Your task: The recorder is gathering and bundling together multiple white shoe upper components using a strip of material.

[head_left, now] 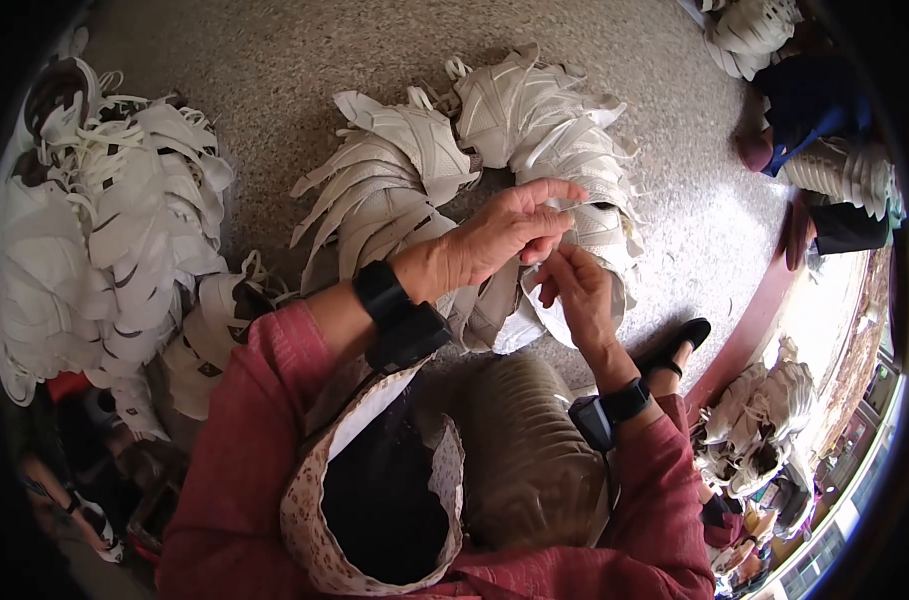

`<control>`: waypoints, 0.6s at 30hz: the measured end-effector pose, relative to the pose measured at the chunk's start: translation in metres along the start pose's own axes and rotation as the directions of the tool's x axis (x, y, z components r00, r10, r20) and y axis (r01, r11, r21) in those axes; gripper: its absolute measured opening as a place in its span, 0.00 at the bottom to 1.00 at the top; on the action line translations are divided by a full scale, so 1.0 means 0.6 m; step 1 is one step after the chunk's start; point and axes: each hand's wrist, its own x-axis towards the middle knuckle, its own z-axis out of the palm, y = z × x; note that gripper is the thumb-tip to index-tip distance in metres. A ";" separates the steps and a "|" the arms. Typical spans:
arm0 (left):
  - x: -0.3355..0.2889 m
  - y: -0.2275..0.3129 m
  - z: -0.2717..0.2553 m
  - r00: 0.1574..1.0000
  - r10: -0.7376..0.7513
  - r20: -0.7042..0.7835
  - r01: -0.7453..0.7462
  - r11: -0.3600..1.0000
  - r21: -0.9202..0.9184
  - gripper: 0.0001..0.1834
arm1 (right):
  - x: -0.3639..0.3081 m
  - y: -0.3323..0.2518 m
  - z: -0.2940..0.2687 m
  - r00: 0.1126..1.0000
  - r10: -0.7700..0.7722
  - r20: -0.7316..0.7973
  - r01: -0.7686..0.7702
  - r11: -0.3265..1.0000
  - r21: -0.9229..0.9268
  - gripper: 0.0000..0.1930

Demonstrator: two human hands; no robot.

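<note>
My left hand hovers above the fanned white shoe uppers, index finger stretched to the right and the other fingers curled in a pinch. Just to its right and nearer me, my right hand is closed, with thumb and forefinger pressed together. Whatever lies between the fingertips is too small to make out. Beneath both hands, white shoe uppers overlap in a curved row on the floor. A second fan of uppers spreads to the left of it. Dark bands with boxy devices sit on my wrists.
A big heap of white laced uppers lies at left on the speckled floor. A ribbed grey-brown stack is near my lap, beside a patterned cloth rim. Other people and another upper pile are at right.
</note>
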 end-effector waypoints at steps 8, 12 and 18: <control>-0.009 -0.001 0.020 0.993 -0.013 0.116 -0.004 0.990 0.140 0.21 | 0.013 0.030 -0.005 0.936 -0.330 0.121 0.341 0.765 -0.547 0.04; -0.087 0.016 -0.001 0.956 0.292 0.023 -0.206 0.614 0.762 0.20 | 0.003 0.005 -0.007 0.998 -0.038 0.059 0.045 0.990 -0.136 0.13; -0.278 0.027 -0.094 0.765 0.633 -0.122 0.113 0.054 0.992 0.44 | -0.006 0.063 -0.014 0.986 0.091 0.140 -0.056 0.970 -0.236 0.14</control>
